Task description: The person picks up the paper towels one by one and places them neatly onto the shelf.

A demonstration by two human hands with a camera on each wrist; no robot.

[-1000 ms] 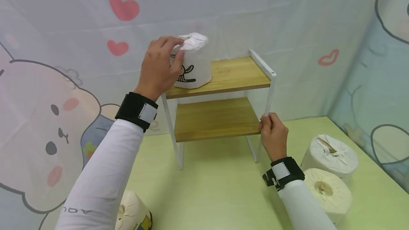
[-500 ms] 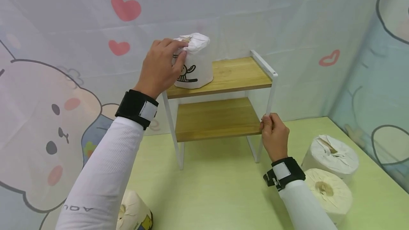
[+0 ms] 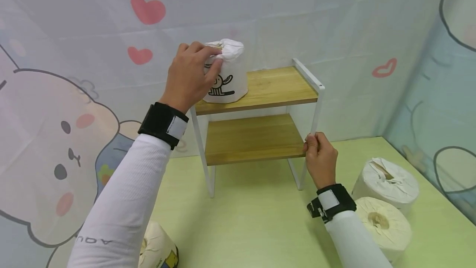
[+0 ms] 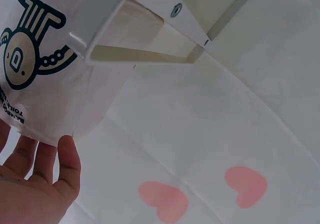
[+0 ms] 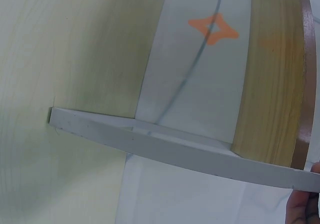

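A white paper-wrapped toilet roll (image 3: 236, 75) with a black printed figure stands upright on the left end of the top board (image 3: 280, 86) of a two-tier shelf. My left hand (image 3: 190, 73) grips its upper left side, thumb in front and fingers over the top rim. In the left wrist view the hand (image 4: 42, 176) has its fingertips along the roll's (image 4: 55, 96) top edge. My right hand (image 3: 321, 158) holds the shelf's front right leg (image 3: 316, 115) at the lower board (image 3: 256, 137). Only some of its fingers (image 5: 298, 204) show in the right wrist view.
On the pale green table (image 3: 245, 218), a white roll (image 3: 388, 181) and a cream roll (image 3: 383, 226) stand at the right. Another cream roll (image 3: 158, 247) is partly behind my left sleeve. A printed cloth backdrop (image 3: 346, 32) hangs close behind the shelf.
The roll on the shelf has turned slightly, its printed figure shifting right. My left hand has moved a little to the right with it. The right hand keeps its hold on the leg.
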